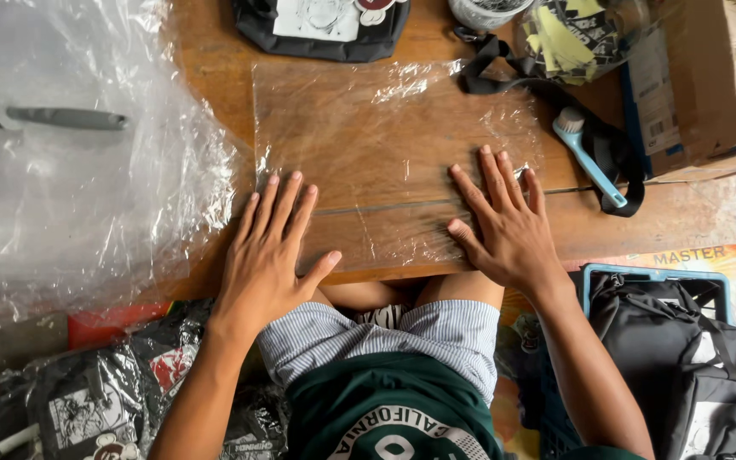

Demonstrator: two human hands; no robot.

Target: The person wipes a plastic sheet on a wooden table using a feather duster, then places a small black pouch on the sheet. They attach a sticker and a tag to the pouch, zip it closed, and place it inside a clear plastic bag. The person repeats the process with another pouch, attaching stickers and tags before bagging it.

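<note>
A clear plastic bag (385,136) lies flat on a low wooden table (683,217). My left hand (270,251) rests palm down on the bag's near left corner, fingers spread. On the bag's near right part, my right hand (504,221) presses flat with fingers apart. Neither hand grips anything. My knees sit under the table's near edge.
A heap of clear plastic sheeting (70,162) covers the left, with a grey-handled tool (44,115) under it. A blue brush (589,158) and a black strap (547,85) lie right; a cardboard box (709,77) stands beyond. Black bags fill a crate (683,358) and the floor at left.
</note>
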